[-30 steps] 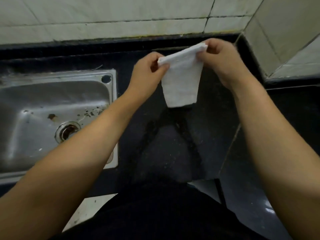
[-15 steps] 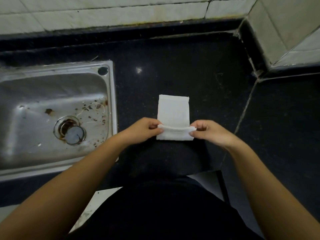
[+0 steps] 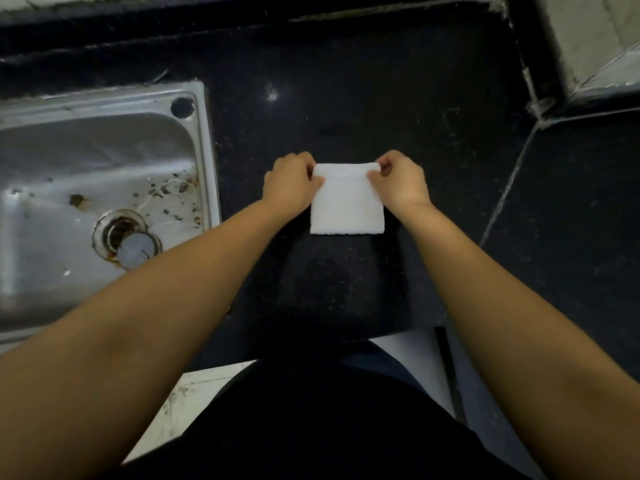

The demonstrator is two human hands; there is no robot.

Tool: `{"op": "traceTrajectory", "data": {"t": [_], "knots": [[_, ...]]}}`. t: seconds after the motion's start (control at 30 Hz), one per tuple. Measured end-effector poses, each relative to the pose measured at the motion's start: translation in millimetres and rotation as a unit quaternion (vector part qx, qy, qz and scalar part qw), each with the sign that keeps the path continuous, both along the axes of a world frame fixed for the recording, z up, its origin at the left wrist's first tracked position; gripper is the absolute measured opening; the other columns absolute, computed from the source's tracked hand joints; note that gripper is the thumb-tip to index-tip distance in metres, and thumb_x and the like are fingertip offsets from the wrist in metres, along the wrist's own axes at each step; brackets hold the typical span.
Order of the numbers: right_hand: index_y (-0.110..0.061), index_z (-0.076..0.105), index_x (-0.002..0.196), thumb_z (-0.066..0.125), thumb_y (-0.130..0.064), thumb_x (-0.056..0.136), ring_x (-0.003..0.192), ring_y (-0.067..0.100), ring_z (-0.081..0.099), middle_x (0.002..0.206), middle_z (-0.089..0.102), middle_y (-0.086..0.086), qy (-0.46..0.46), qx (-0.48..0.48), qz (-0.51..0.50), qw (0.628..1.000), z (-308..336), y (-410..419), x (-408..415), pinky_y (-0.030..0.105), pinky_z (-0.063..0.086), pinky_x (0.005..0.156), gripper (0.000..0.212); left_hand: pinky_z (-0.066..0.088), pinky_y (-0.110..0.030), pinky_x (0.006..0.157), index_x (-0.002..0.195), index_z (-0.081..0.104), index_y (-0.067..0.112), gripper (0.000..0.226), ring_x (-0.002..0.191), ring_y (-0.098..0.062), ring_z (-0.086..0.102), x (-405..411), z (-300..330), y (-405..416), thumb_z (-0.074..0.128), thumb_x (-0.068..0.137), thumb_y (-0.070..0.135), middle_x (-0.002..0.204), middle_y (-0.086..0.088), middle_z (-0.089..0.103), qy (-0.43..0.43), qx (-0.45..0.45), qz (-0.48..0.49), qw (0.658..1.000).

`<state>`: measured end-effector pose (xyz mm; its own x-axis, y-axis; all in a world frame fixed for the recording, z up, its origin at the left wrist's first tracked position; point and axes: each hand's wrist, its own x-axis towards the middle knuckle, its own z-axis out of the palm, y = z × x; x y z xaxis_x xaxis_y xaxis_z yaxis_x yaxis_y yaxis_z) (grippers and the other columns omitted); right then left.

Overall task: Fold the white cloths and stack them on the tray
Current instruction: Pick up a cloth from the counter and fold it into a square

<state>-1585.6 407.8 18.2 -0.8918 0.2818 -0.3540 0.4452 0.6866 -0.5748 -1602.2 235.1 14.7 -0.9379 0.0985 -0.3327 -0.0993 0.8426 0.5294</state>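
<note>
Now left hand and right hand pinch the folded white cloth (unlabelled) on the counter.

Open black stone counter is lying bare beyond the small folded white cloth, right up to the raised dark back ledge. To the left, the stainless steel sink basin is dropping away. A tiled corner pillar is blocking the far right.

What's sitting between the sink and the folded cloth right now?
In the head view, only the left hand, pinching the white cloth at its far left corner, and bare dark counter lie between it and the sink.
</note>
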Motion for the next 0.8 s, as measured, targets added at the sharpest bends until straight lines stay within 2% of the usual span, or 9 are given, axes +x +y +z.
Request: {"op": "traceTrajectory", "data": {"t": [0.13, 0.23, 0.33, 0.4, 0.47, 0.57, 0.6, 0.7, 0.8], "knots": [[-0.01, 0.049, 0.121, 0.056, -0.031, 0.092, 0.107, 0.027, 0.056, 0.12, 0.056, 0.011, -0.008, 0.071, 0.002, 0.997, 0.4, -0.1, 15.5, 0.037, 0.045, 0.083, 0.037, 0.036, -0.039, 0.091, 0.109, 0.052, 0.013, 0.032, 0.11, -0.025, 0.048, 20.1, -4.1, -1.1, 0.056, 0.089, 0.038, 0.113, -0.006, 0.054, 0.061, -0.056, 0.047, 0.995], [-0.005, 0.048, 0.124, 0.053, -0.037, 0.093, 0.114, 0.031, 0.054, 0.125, 0.055, 0.015, -0.051, 0.158, 0.029, 0.986, -0.3, -7.7, 26.5, 0.039, 0.042, 0.09, 0.044, 0.035, -0.042, 0.097, 0.118, 0.052, 0.011, 0.042, 0.118, -0.027, 0.043, 31.5, -7.0, 4.4, 0.053, 0.09, 0.042, 0.124, -0.01, 0.049, 0.029, -0.102, 0.044, 0.993], [-0.005, 0.046, 0.124, 0.052, -0.032, 0.094, 0.116, 0.03, 0.054, 0.127, 0.056, 0.014, -0.079, 0.199, 0.037, 0.976, 3.1, -18.4, 25.3, 0.039, 0.037, 0.096, 0.041, 0.034, -0.041, 0.098, 0.119, 0.051, 0.009, 0.038, 0.121, -0.029, 0.039, 30.3, -4.5, 16.7, 0.051, 0.092, 0.035, 0.129, -0.012, 0.044, 0.001, -0.139, 0.033, 0.99], [-0.006, 0.049, 0.122, 0.051, -0.024, 0.094, 0.114, 0.029, 0.055, 0.125, 0.058, 0.012, -0.11, 0.156, 0.018, 0.981, 6.3, -21.3, 20.5, 0.038, 0.037, 0.098, 0.034, 0.033, -0.041, 0.097, 0.115, 0.054, 0.008, 0.03, 0.12, -0.03, 0.038, 29.8, -1.0, 23.3, 0.048, 0.093, 0.026, 0.129, -0.012, 0.042, -0.016, -0.133, 0.031, 0.991], [-0.009, 0.055, 0.113, 0.052, -0.018, 0.09, 0.107, 0.029, 0.058, 0.116, 0.06, 0.012, -0.136, 0.069, -0.015, 0.988, 10.6, -18.3, 19.2, 0.038, 0.045, 0.093, 0.025, 0.037, -0.04, 0.095, 0.109, 0.055, 0.008, 0.023, 0.115, -0.029, 0.044, 29.7, 5.0, 23.2, 0.048, 0.091, 0.021, 0.12, -0.011, 0.048, -0.029, -0.074, 0.05, 0.996], [-0.008, 0.054, 0.084, 0.056, -0.014, 0.085, 0.086, 0.025, 0.058, 0.092, 0.058, 0.011, -0.102, -0.116, -0.095, 0.983, 20.5, -5.6, 31.3, 0.03, 0.045, 0.063, 0.006, 0.045, -0.03, 0.073, 0.094, 0.05, 0.01, 0.008, 0.092, -0.022, 0.055, 32.7, 20.7, 16.0, 0.053, 0.089, 0.016, 0.088, 0.0, 0.054, -0.059, 0.115, 0.071, 0.989], [-0.007, 0.054, 0.079, 0.056, -0.012, 0.084, 0.085, 0.025, 0.058, 0.089, 0.059, 0.01, -0.078, -0.177, -0.125, 0.973, 26.0, -0.7, 39.7, 0.032, 0.047, 0.064, 0.007, 0.046, -0.029, 0.071, 0.093, 0.049, 0.011, 0.008, 0.089, -0.02, 0.055, 34.0, 27.0, 14.3, 0.054, 0.088, 0.013, 0.087, 0.0, 0.056, -0.071, 0.17, 0.074, 0.98], [-0.007, 0.054, 0.08, 0.055, -0.009, 0.085, 0.091, 0.029, 0.064, 0.099, 0.064, 0.02, -0.014, -0.295, -0.188, 0.937, 46.5, 10.5, 76.6, 0.045, 0.053, 0.085, 0.005, 0.051, -0.038, 0.083, 0.107, 0.049, 0.01, 0.02, 0.094, -0.021, 0.06, 42.1, 46.4, 14.7, 0.055, 0.089, 0.005, 0.109, -0.011, 0.063, -0.144, 0.322, 0.087, 0.932], [-0.007, 0.055, 0.08, 0.053, -0.001, 0.088, 0.083, 0.029, 0.062, 0.095, 0.064, 0.02, 0.046, -0.37, -0.244, 0.895, 64.7, 14.7, 125.8, 0.038, 0.051, 0.073, 0.011, 0.055, -0.031, 0.074, 0.125, 0.049, 0.007, 0.035, 0.092, -0.017, 0.063, 60.4, 61.2, 21.8, 0.052, 0.09, -0.001, 0.107, -0.007, 0.064, -0.241, 0.408, 0.04, 0.88]]}}
